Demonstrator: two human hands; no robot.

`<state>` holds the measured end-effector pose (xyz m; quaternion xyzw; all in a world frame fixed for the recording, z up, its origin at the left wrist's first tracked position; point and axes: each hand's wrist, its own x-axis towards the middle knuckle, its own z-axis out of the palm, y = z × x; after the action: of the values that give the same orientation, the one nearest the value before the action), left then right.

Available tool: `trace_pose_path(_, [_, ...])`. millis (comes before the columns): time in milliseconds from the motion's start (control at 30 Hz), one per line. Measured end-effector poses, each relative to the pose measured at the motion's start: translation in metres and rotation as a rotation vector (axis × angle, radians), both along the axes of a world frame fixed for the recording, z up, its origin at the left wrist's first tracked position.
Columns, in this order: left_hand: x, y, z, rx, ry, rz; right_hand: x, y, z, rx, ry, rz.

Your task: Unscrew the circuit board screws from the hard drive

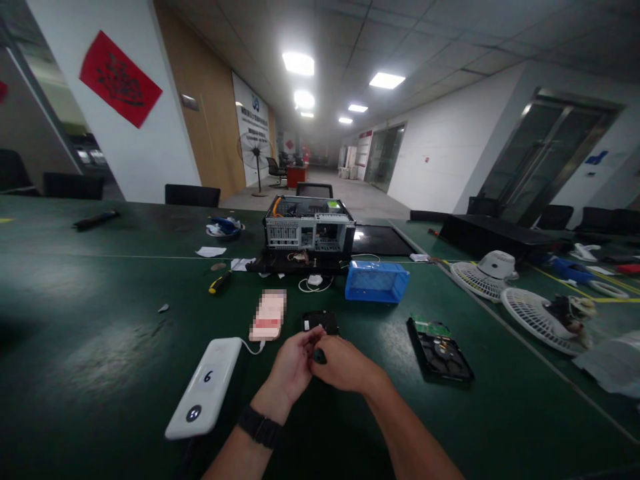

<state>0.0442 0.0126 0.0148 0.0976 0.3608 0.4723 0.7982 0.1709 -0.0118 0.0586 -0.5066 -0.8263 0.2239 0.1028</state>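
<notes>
One dark handle (319, 357) sits in the curled right hand (345, 362), lower centre; whether the left hand (291, 365) pinches anything, I cannot tell. Just beyond lies a black device (326, 321), then, mid-frame, an open computer case (310, 233).

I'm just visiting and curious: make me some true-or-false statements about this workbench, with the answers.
1. A black band is worn at the left wrist. True.
2. The two hands are far apart. False: the left hand and right hand are close together.
3. A hard drive with a green board lies to the right of both hands. True.
4. The yellow screwdriver is inside the blue bin. False: the yellow screwdriver lies on the green table.
</notes>
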Motion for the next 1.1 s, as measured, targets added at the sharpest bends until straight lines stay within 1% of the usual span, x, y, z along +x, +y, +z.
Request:
trace_pose_path(167, [0.001, 0.001, -0.002, 0.000, -0.006, 0.001, 0.001, -0.001, 0.000, 0.030, -0.011, 0.020])
trace_pose_path(267, [0.001, 0.000, 0.000, 0.007, -0.026, 0.003, 0.000, -0.001, 0.000, 0.079, -0.023, -0.004])
trace_pose_path(367, [-0.001, 0.000, 0.003, 0.004, -0.036, 0.038, -0.003, -0.002, 0.000, 0.132, -0.045, -0.043])
trace_pose_path(533, [-0.004, 0.003, 0.008, -0.026, -0.053, 0.065, -0.008, -0.001, 0.001, 0.181, -0.053, -0.044])
trace_pose_path(700, [0.000, -0.001, 0.010, -0.005, -0.133, 0.048, -0.011, 0.004, -0.007, 0.260, -0.041, -0.081])
trace_pose_path(867, [0.003, -0.005, 0.005, -0.006, -0.128, 0.067, -0.013, 0.007, -0.016, 0.307, -0.053, -0.083])
trace_pose_path(967, [0.003, -0.004, 0.004, -0.026, -0.135, 0.071, -0.016, 0.007, -0.018, 0.338, -0.079, -0.089])
trace_pose_path(1100, [0.000, -0.004, 0.006, -0.030, -0.148, 0.077, -0.018, 0.007, -0.018, 0.381, -0.067, -0.117])
